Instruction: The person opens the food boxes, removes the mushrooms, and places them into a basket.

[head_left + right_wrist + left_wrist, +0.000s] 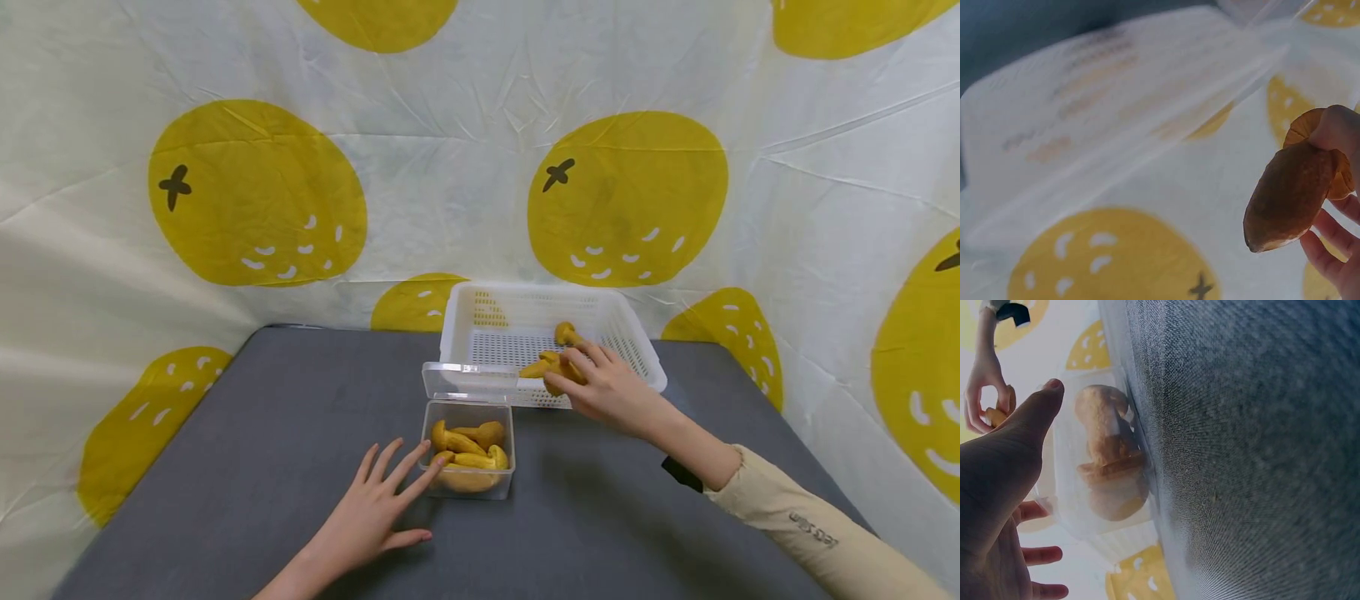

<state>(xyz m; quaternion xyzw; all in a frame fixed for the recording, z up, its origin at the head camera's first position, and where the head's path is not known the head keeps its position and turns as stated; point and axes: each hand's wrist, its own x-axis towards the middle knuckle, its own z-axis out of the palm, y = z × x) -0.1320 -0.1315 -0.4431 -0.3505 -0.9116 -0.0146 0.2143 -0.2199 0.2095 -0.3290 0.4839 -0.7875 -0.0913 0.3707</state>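
My right hand [615, 392] pinches a brown mushroom [1288, 197] between thumb and fingers, above the front rim of a white perforated basket [630, 333]. The right wrist view shows its thick stem and gilled cap. Another mushroom [565, 333] is in the basket, partly behind the fingers. Near the front, a small clear plastic box [497, 490] holds several yellow-brown mushrooms [453, 440]. Its hinged lid [472, 382] stands raised at the back. Fingers spread, my left hand [375, 504] is at the box's left side, its fingertips overlapping the box edge in the head view.
A dark grey cloth-covered table [300, 433] lies under everything. White fabric printed with yellow fruit [258, 192] hangs behind and at both sides. The basket stands at the table's back edge, right behind the box.
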